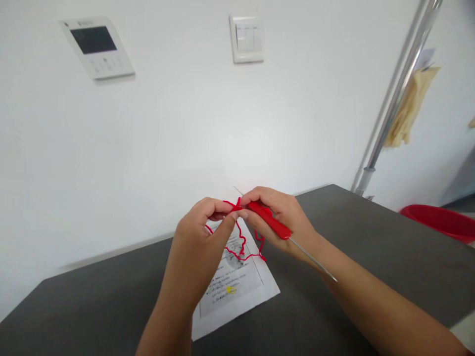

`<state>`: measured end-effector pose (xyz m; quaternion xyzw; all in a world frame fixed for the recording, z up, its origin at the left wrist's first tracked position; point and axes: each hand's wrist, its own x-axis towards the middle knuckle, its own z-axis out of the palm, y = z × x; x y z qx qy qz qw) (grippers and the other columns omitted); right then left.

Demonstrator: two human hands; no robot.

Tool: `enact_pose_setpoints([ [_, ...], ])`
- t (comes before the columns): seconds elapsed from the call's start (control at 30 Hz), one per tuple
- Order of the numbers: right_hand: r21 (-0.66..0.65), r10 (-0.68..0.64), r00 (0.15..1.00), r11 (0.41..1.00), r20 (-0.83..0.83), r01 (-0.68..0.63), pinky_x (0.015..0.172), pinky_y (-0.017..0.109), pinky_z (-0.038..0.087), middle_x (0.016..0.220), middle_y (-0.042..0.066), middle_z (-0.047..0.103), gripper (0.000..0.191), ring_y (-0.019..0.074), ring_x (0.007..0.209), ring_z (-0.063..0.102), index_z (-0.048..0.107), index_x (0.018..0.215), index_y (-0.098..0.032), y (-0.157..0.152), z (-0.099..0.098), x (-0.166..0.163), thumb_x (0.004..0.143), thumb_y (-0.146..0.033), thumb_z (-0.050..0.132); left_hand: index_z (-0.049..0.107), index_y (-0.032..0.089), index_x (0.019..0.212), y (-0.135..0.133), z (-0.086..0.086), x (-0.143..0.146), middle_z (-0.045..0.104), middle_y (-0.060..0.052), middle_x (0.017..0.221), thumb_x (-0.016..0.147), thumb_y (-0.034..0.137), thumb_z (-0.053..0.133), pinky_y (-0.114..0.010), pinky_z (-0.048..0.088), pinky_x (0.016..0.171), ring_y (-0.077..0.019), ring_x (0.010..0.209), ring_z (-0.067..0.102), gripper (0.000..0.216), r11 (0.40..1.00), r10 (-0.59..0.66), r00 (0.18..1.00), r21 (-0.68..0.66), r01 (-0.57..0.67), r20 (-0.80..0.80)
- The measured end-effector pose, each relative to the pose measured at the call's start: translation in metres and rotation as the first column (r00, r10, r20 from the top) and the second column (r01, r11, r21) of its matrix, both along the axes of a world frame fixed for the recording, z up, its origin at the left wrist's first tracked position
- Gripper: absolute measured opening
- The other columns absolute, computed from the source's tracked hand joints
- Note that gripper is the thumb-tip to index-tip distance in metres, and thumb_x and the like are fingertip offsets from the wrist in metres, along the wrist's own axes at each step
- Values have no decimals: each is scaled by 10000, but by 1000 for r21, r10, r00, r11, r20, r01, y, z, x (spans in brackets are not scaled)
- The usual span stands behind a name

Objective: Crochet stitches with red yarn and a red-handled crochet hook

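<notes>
My left hand [204, 227] is closed in a pinch on red yarn [243, 244], with a small worked bit at the fingertips. My right hand [284, 215] grips a crochet hook [272, 223] by its red handle, its thumb and forefinger close to the yarn. One thin metal end of the hook sticks out past the fingertips towards the wall. The other metal end points back along my right forearm. Loose strands hang below both hands over a printed sheet of paper [256, 299]. My fingers partly hide the stitches.
The paper lies on a dark table [315, 316] against a white wall. On the wall are an intercom panel [104, 54] and a light switch [248, 39]. A metal pole [393, 104], hanging yellowish gloves [411, 106] and a red basin [441, 220] are at the right.
</notes>
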<state>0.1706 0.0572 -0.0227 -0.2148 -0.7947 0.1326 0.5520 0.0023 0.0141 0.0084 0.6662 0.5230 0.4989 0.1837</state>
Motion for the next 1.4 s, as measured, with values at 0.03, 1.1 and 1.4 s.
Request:
enact_pose_setpoints([
  [0.03,-21,4,1000,1000,-4,-4,646,241,464,852,16,708,51,122,719,630,642,959,-184,0,0,-1,953,-225,611,726,221,764,0,0,1,722,-3,754,804,294,684,-322,448,691,-190,727,625,94,1000,5,1000,-14,-5,-9],
  [1.1,-444,353,691,566,-631,-695,645,242,396,699,-38,601,175,92,644,512,665,837,-178,7,-9,-13,841,-308,782,698,166,658,10,-5,16,661,-15,620,648,238,822,-311,511,681,-165,650,614,144,866,-244,585,-98,491,774],
  [1.4,-472,292,754,633,-588,-614,633,241,403,714,-28,613,204,102,657,528,676,848,-181,7,-6,-10,849,-355,782,731,177,693,8,-2,19,691,-1,600,676,256,807,-273,513,619,-145,597,629,111,928,-163,695,-131,349,700],
])
